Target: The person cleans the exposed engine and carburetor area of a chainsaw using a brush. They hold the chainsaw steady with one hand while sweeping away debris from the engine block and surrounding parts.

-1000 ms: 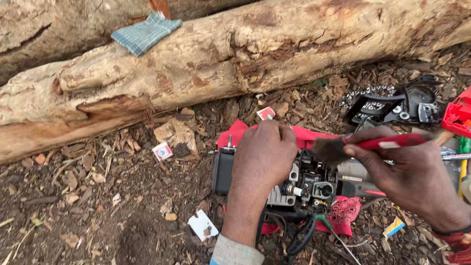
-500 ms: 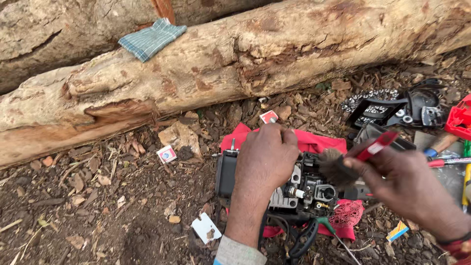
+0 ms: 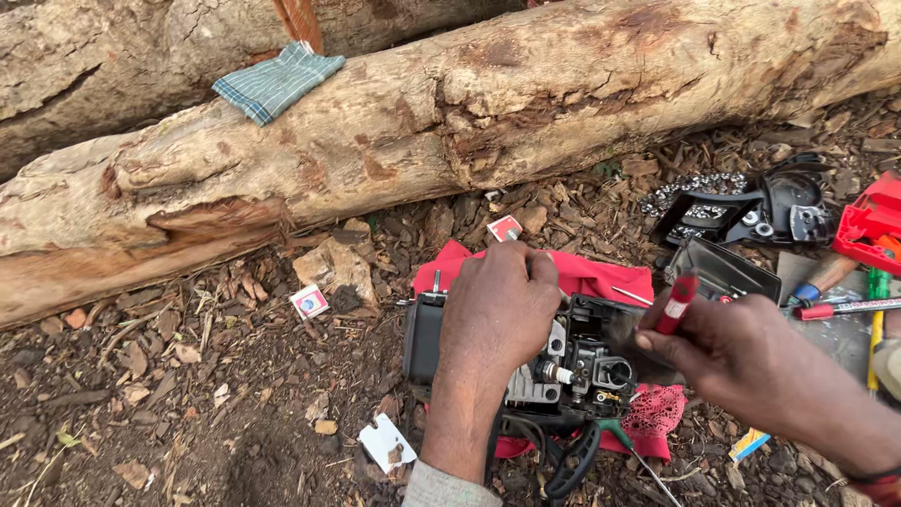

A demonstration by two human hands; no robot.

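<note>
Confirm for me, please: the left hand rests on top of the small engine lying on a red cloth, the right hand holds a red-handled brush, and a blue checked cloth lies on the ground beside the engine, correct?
Not quite. The head view shows the blue checked cloth lying up on the log, not on the ground beside the engine. The rest holds: the left hand rests on the small engine on the red cloth, and the right hand holds the red-handled brush.

Open ground left of the engine [image 3: 563,371]; log [image 3: 450,122] blocking behind, scattered tools [image 3: 835,282] crowding the right.
</note>
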